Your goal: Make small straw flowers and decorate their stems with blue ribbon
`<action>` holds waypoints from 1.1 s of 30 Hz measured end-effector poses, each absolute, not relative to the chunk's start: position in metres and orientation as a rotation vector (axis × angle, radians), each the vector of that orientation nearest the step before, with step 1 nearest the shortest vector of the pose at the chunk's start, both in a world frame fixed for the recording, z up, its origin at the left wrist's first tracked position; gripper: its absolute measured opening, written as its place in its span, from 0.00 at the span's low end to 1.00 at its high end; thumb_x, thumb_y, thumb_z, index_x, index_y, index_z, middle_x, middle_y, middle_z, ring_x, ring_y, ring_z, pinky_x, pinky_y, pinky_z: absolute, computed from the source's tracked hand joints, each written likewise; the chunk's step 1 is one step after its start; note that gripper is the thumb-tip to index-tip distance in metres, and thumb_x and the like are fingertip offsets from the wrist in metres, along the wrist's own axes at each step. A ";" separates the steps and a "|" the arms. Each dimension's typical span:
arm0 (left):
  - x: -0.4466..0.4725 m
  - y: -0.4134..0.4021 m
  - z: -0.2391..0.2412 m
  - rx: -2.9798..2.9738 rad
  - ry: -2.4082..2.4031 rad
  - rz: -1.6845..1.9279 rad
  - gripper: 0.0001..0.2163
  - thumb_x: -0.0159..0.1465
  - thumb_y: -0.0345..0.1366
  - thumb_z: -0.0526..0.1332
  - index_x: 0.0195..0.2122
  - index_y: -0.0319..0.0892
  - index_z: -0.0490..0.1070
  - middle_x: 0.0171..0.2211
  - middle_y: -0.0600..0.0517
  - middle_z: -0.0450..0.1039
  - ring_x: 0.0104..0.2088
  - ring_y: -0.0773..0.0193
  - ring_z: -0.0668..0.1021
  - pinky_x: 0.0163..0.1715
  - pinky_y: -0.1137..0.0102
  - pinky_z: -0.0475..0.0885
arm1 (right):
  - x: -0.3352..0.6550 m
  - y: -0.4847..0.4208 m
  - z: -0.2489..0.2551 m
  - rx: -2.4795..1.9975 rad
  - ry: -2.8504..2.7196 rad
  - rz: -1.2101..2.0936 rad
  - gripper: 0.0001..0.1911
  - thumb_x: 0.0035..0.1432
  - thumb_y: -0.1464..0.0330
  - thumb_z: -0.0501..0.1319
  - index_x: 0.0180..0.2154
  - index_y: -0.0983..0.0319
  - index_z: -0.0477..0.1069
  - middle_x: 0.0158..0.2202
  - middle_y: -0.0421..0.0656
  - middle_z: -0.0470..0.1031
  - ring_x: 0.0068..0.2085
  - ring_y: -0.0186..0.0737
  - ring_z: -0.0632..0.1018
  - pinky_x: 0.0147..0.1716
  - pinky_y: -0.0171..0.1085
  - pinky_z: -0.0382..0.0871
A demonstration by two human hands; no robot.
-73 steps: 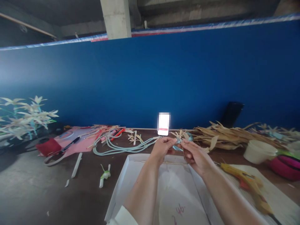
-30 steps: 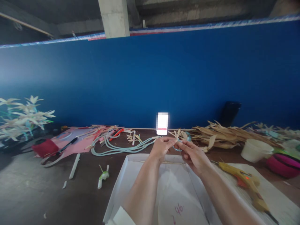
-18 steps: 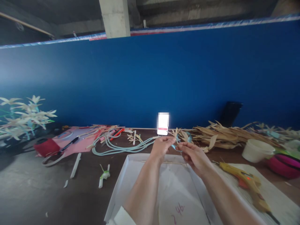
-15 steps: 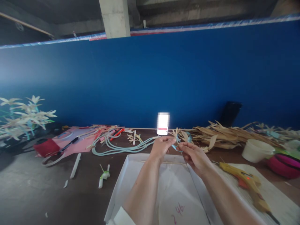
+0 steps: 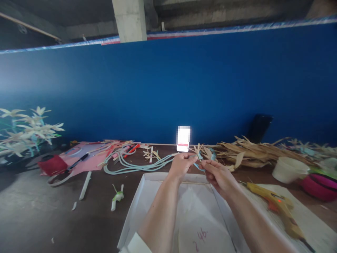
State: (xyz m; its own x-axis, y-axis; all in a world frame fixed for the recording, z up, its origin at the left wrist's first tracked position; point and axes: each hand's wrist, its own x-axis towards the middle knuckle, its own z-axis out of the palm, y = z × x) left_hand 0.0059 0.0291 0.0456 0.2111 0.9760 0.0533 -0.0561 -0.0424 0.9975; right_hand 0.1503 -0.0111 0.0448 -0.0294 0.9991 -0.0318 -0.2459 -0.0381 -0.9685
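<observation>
My left hand (image 5: 181, 166) and my right hand (image 5: 218, 175) are close together above the far edge of a white shallow box (image 5: 140, 188), fingers pinched. A thin blue strip (image 5: 198, 167) runs between their fingertips. Just above the fingertips rises a small pale flower (image 5: 199, 149) of dried husk; its lower end goes down to my right fingers, which partly hide it. Behind my right hand lie more pale husk petals (image 5: 209, 153) with a bluish piece.
A lit phone (image 5: 183, 140) stands behind the hands. Right are dried husks (image 5: 244, 154), a white tub (image 5: 289, 170) and a yellow glue gun (image 5: 279, 203). Left lie pale blue cords (image 5: 131, 172), a red roll (image 5: 52, 165), pink paper (image 5: 85, 167) and husk flowers (image 5: 28, 128).
The blue strip between my fingertips has shifted slightly and now looks thinner. Both hands stay in nearly the same place.
</observation>
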 end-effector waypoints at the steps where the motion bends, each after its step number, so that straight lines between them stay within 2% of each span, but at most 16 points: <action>1: 0.006 0.029 0.045 1.305 0.989 1.106 0.17 0.50 0.46 0.64 0.37 0.40 0.75 0.31 0.48 0.75 0.23 0.71 0.66 0.21 0.75 0.58 | 0.151 -0.011 0.044 -1.031 -1.019 1.361 0.12 0.44 0.62 0.66 0.28 0.64 0.70 0.28 0.40 0.70 0.17 0.22 0.55 0.14 0.28 0.38; 12: 0.007 0.026 0.048 1.266 1.037 1.109 0.17 0.49 0.46 0.64 0.36 0.39 0.75 0.30 0.49 0.74 0.26 0.69 0.68 0.22 0.75 0.59 | 0.150 -0.010 0.044 -0.985 -0.885 1.376 0.18 0.41 0.66 0.68 0.38 0.62 0.72 0.27 0.42 0.74 0.17 0.23 0.56 0.13 0.27 0.44; 33: 0.006 0.025 0.049 1.250 1.018 1.093 0.18 0.49 0.46 0.64 0.37 0.40 0.75 0.32 0.48 0.74 0.27 0.69 0.69 0.24 0.75 0.59 | 0.151 -0.009 0.041 -0.978 -0.885 1.376 0.17 0.42 0.66 0.68 0.37 0.62 0.74 0.28 0.43 0.74 0.17 0.23 0.57 0.13 0.28 0.44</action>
